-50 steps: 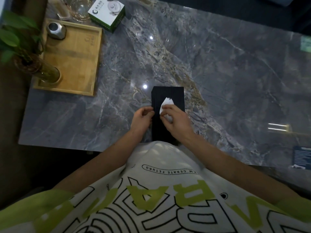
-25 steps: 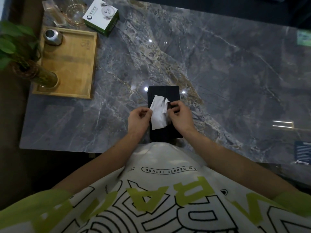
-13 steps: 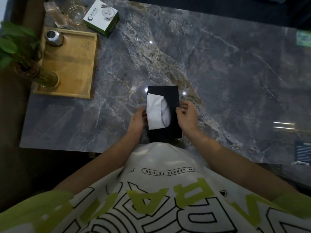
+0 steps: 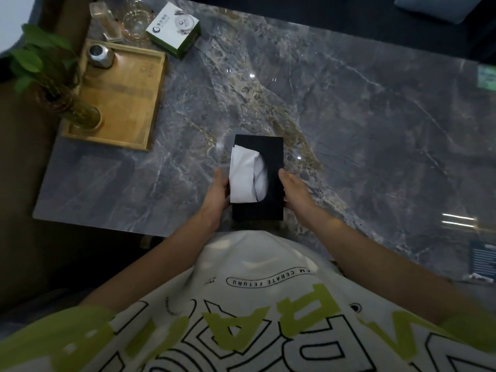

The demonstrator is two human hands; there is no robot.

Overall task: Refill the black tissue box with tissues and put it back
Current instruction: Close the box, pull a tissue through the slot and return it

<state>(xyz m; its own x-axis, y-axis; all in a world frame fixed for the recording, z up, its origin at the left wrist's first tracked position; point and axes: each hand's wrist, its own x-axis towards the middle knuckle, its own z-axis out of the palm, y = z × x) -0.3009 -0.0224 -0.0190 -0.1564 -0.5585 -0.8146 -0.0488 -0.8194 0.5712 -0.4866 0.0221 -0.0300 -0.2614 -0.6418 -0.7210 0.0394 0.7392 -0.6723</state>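
Note:
The black tissue box lies lengthwise on the grey marble table, near its front edge. A white tissue sticks out of the slot in its top and folds over toward the left. My left hand presses against the box's left side and my right hand against its right side, so the box is gripped between both palms. Whether the box rests on the table or is lifted slightly, I cannot tell.
A wooden tray sits at the far left with a small metal canister and a glass vase holding a green plant. Behind it stand a green-and-white carton and glassware. A dark card lies at the right edge.
My hands pulled the tissue up out of the slot and spread it, then let go of it and moved to the two sides of the box.

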